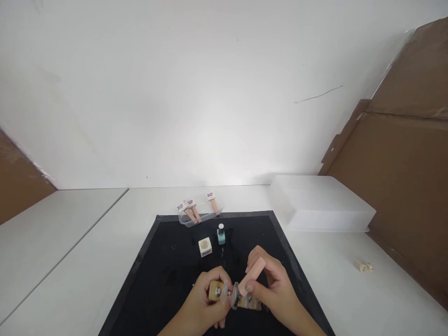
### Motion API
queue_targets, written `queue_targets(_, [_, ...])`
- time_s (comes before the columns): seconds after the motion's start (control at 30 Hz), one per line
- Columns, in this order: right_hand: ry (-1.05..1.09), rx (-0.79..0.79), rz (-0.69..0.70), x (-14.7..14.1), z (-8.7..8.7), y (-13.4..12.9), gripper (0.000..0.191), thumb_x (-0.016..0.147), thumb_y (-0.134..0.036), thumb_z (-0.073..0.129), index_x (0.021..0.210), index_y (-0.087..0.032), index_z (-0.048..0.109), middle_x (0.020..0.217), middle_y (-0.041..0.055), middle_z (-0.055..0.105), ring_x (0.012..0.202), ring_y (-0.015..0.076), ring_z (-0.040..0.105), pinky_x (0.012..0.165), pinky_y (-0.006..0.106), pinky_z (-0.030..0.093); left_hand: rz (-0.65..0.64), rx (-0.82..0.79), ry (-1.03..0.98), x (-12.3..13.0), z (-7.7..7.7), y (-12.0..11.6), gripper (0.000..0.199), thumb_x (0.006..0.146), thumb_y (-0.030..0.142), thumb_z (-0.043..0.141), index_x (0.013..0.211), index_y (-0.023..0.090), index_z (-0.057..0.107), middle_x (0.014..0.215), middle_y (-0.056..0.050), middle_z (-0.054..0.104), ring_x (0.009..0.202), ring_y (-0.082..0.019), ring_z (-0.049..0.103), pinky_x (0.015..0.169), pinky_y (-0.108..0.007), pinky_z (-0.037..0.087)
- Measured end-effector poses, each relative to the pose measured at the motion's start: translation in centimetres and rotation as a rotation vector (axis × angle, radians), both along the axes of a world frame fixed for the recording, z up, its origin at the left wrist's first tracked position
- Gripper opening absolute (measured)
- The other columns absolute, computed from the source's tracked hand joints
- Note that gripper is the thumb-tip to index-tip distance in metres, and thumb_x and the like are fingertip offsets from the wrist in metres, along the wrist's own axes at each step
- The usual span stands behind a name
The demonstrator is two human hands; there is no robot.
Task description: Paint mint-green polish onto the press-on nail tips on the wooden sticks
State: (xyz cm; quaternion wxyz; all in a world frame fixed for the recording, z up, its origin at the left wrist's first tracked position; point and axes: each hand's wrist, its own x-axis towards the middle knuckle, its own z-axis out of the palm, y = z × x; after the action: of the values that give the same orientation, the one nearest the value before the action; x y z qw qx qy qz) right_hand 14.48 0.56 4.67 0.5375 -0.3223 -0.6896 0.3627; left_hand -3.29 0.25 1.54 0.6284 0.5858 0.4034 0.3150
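Observation:
My left hand is closed around a yellowish wooden block with metal screws and clear round pieces along it. In my right hand, a flat pink stick is pinched between thumb and fingers, its lower end touching or close to a clear round piece on the block. Beyond the hands, a small white cube with a round top and a teal bottle with a white-topped cap stand on the black mat.
A clear tray at the mat's far edge holds several pink sticks with white labelled ends. A white box lies at the right. Small cream rings are on the white table, near a brown cardboard wall.

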Motion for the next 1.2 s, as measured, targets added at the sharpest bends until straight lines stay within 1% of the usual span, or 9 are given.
queue_targets(0.17, [0.019,-0.017,-0.017,0.00,-0.40,0.03,0.028,0.081,-0.044,0.062,0.067,-0.020,0.061,0.066,-0.0003,0.051,0.062,0.0159,0.048,0.057,0.028,0.035,-0.001,0.003,-0.001,-0.05,-0.05,-0.07,0.021,0.071,0.032,0.060,0.070,0.018,0.045,0.050,0.008,0.047,0.035,-0.005,0.046,0.034,-0.013,0.035])
queue_targets(0.27, [0.027,-0.030,-0.012,0.00,-0.52,0.06,0.027,0.081,-0.042,0.063,0.066,-0.020,0.061,0.066,-0.0003,0.052,0.063,0.0158,0.048,0.058,0.028,0.036,-0.022,0.002,-0.004,-0.04,-0.20,-0.04,0.020,0.071,0.030,0.060,0.071,0.018,0.044,0.047,0.009,0.045,0.035,-0.005,0.046,0.033,-0.012,0.035])
queue_targets(0.5, [0.023,-0.059,-0.050,-0.05,-0.27,0.05,0.025,0.081,-0.037,0.064,0.063,-0.019,0.061,0.064,0.0001,0.053,0.060,0.0155,0.049,0.057,0.027,0.039,-0.030,0.001,-0.013,-0.18,-0.50,-0.13,0.018,0.072,0.028,0.061,0.072,0.018,0.046,0.048,0.009,0.045,0.035,-0.004,0.045,0.034,-0.012,0.035])
queue_targets(0.73, [0.041,-0.096,-0.072,-0.01,-0.33,0.11,0.025,0.083,-0.032,0.062,0.062,-0.020,0.058,0.063,-0.0003,0.055,0.060,0.0151,0.049,0.059,0.027,0.039,-0.025,-0.003,-0.008,-0.24,-0.36,-0.18,0.018,0.071,0.027,0.061,0.071,0.018,0.046,0.046,0.009,0.044,0.034,-0.005,0.045,0.034,-0.013,0.035])
queue_targets(0.87, [0.116,-0.115,-0.074,0.12,-0.67,0.08,0.027,0.084,-0.035,0.060,0.063,-0.020,0.056,0.064,-0.0008,0.053,0.060,0.0147,0.048,0.057,0.026,0.037,-0.014,-0.020,-0.005,-0.24,-0.06,-0.23,0.020,0.070,0.028,0.062,0.070,0.018,0.045,0.047,0.009,0.044,0.034,-0.005,0.045,0.033,-0.013,0.034])
queue_targets(0.93, [0.137,-0.120,-0.047,0.16,-0.77,0.04,0.027,0.084,-0.039,0.060,0.064,-0.020,0.055,0.065,-0.0008,0.052,0.060,0.0148,0.048,0.056,0.026,0.037,-0.019,-0.018,-0.010,-0.20,0.06,-0.22,0.020,0.070,0.028,0.061,0.069,0.018,0.045,0.048,0.009,0.045,0.034,-0.005,0.045,0.033,-0.013,0.034])
queue_targets(1.07, [0.097,-0.124,0.014,0.04,-0.67,0.02,0.027,0.084,-0.040,0.060,0.066,-0.020,0.057,0.065,-0.0003,0.054,0.061,0.0151,0.048,0.058,0.026,0.037,-0.029,-0.016,-0.012,-0.17,0.03,-0.18,0.019,0.070,0.027,0.061,0.070,0.018,0.045,0.049,0.008,0.046,0.034,-0.004,0.045,0.033,-0.012,0.034])
queue_targets(1.2, [0.057,-0.136,0.003,-0.17,-0.44,0.03,0.028,0.083,-0.039,0.061,0.064,-0.019,0.056,0.064,-0.0005,0.054,0.059,0.0148,0.049,0.058,0.026,0.038,-0.043,-0.010,-0.005,-0.17,-0.07,-0.18,0.017,0.070,0.026,0.061,0.071,0.018,0.046,0.049,0.009,0.045,0.035,-0.004,0.046,0.034,-0.012,0.035])
